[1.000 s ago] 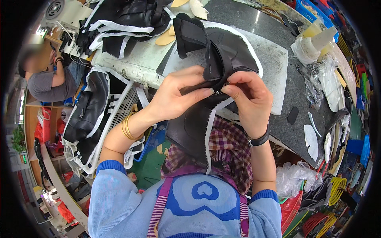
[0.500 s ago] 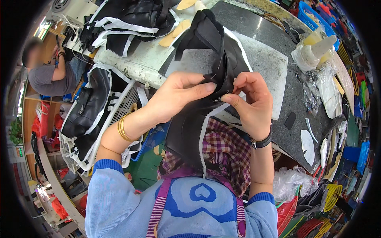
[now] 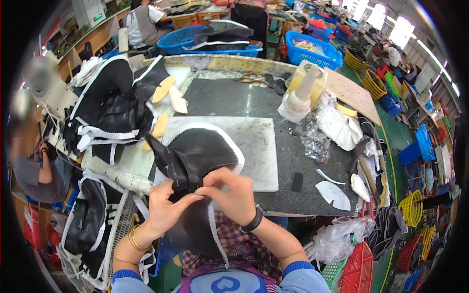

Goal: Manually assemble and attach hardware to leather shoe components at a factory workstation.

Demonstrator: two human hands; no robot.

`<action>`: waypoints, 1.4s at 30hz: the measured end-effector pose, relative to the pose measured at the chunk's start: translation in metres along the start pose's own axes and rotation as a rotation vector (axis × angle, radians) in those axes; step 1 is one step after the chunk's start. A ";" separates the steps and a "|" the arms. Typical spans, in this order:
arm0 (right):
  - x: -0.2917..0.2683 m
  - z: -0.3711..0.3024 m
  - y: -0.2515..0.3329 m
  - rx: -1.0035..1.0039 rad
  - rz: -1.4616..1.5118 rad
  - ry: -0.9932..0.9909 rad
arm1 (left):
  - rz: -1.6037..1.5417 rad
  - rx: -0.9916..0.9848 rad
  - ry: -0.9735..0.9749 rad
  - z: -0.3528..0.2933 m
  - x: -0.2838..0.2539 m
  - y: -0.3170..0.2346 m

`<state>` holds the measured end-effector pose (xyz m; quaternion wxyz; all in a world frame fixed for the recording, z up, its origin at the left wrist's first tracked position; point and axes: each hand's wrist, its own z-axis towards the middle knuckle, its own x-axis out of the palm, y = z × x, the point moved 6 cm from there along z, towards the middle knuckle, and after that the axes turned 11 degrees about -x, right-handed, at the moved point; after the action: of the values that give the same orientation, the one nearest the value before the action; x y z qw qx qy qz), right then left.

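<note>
A black leather shoe upper (image 3: pixel 202 144) with a white stitched border lies partly over the near edge of the worktable and hangs down toward my lap. My left hand (image 3: pixel 165 206) is closed on its strapped middle part, thumb pressed inward. From the other side my right hand (image 3: pixel 231 194) pinches the same spot, its fingertips meeting the left thumb. Whatever small detail lies between the fingertips is hidden. Under the upper's far end is a pale square board (image 3: pixel 259 161), smudged with dark marks.
More black uppers (image 3: pixel 115 105) are heaped at the table's left, by beige cut pieces (image 3: pixel 163 89). A white basket (image 3: pixel 122 229) holding another upper stands at lower left. A wrapped container (image 3: pixel 300 95) and white scraps (image 3: pixel 333 195) lie to the right. Co-workers (image 3: pixel 144 24) sit beyond.
My view has tilted up, showing more of the room. The upper's strapped part now leans left, and my hands have come closer together at the pinched spot.
</note>
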<state>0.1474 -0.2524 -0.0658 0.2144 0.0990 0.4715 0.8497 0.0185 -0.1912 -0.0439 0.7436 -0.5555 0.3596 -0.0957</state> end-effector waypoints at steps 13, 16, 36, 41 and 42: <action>0.005 -0.017 -0.019 0.131 0.350 0.266 | -0.480 -0.423 0.167 -0.010 0.002 0.037; 0.004 -0.015 -0.002 -0.217 -0.059 0.222 | -0.447 -0.332 0.105 -0.007 0.002 0.045; 0.010 -0.021 0.007 -0.377 -0.102 -0.062 | -0.521 -0.359 0.145 -0.001 0.001 0.027; 0.016 -0.027 0.005 -0.233 0.151 -0.080 | -0.576 -0.382 0.222 -0.003 -0.001 0.026; 0.015 -0.026 0.007 -0.232 0.151 -0.082 | -0.563 -0.375 0.213 -0.003 -0.003 0.026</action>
<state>0.1223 -0.2688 -0.0743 0.1787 0.1433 0.3522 0.9075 0.0075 -0.1824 -0.0658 0.5314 -0.7465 0.2794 -0.2867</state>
